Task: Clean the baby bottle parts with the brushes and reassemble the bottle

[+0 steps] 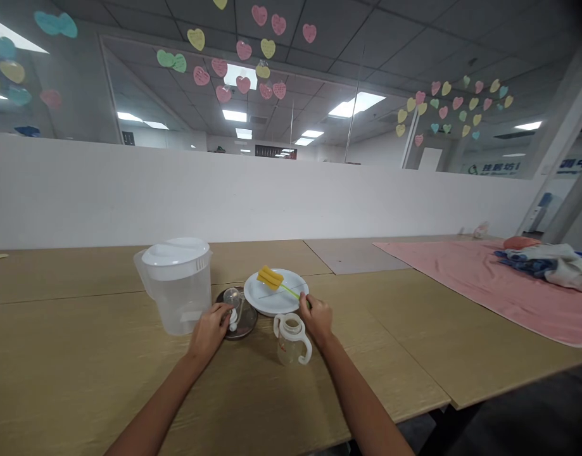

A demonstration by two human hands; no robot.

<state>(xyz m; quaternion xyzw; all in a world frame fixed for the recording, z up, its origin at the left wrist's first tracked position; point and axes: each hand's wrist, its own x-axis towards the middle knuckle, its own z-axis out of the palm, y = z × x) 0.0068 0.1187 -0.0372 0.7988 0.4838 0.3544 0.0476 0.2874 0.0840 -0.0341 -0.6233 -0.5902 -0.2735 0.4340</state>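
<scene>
The right hand [315, 318] is gripping a sponge brush [271, 278] by its green handle [291, 292], the brush slanting away leftward with its yellow head over a white bowl [253, 297]. The left hand [211, 329] is resting bent fingers at a small white part [233, 322] on a dark plate [246, 327]; I can't tell whether it's pinching. A two-handled bottle [289, 349] is standing on the table [82, 361] between both hands, nearer the right.

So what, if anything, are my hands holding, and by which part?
Your right hand holds the yellow sponge brush by its thin green handle. Your left hand is at a small white plastic-looking piece; whether it's gripped, I can't tell.
</scene>
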